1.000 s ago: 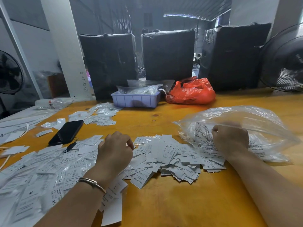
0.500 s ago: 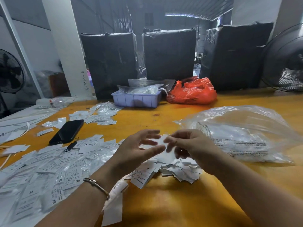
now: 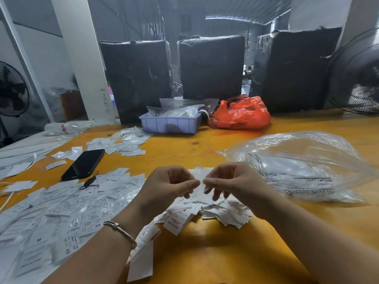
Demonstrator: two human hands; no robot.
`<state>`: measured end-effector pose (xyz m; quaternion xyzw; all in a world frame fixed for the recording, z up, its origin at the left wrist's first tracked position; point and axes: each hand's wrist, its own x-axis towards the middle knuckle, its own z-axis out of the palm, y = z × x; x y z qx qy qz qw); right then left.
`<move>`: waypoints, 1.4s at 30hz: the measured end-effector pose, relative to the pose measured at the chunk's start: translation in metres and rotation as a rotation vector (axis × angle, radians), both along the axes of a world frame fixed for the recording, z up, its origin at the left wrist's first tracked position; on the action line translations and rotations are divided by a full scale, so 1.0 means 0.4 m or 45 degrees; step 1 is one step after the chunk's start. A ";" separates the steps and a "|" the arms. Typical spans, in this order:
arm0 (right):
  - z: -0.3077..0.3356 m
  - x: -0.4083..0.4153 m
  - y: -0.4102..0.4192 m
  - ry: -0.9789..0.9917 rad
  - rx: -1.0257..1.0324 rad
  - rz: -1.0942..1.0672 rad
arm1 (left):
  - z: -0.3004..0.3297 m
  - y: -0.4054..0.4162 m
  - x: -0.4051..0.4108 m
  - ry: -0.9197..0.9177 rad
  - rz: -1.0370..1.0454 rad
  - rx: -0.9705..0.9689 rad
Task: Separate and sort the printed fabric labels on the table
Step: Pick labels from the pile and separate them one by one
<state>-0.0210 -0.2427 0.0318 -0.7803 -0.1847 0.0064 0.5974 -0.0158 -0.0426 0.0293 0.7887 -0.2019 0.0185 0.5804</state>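
Head view. The person is holding both hands up over the yellow worktop (image 3: 205,253), just above a loose heap of labels (image 3: 215,210). The left hand (image 3: 170,185) and the right hand (image 3: 233,185) are meeting fingertip to fingertip, each grip closing in a pinch on the same small bunch of white printed labels (image 3: 200,177). Judgement: the two pinches are facing each other so that the stuck pieces can be peeled apart, one hand anchoring while the other is pulling a single label free. How many labels are in the bunch cannot be told; the print on them is blurred.

The unsorted heap is lying directly below the hands, within easy reach for the next pick. To the left, a wide spread of labels (image 3: 61,214) is covering the worktop, with size marks such as XS and M showing face up; this is probably the sorted or sorting area, laid flat so sizes can be read. A clear plastic bag (image 3: 307,167) with more labels inside is resting just right of the right hand, likely the supply.

A black phone (image 3: 84,163) is lying beyond the spread. A lilac tray (image 3: 170,125) and an orange bag (image 3: 242,113) are sitting at the far edge, well apart from the work.

Judgement: the task is well under way but far from done, since a heap and a bag are left.
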 end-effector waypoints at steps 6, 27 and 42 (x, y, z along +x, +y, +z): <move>0.001 0.006 -0.004 -0.019 0.074 -0.014 | 0.003 -0.005 -0.005 0.073 -0.054 0.053; -0.003 0.008 -0.004 -0.089 0.098 0.041 | -0.001 -0.002 0.001 0.047 -0.086 0.041; -0.001 0.010 -0.004 -0.092 0.079 0.012 | 0.004 -0.006 -0.005 0.020 -0.035 0.014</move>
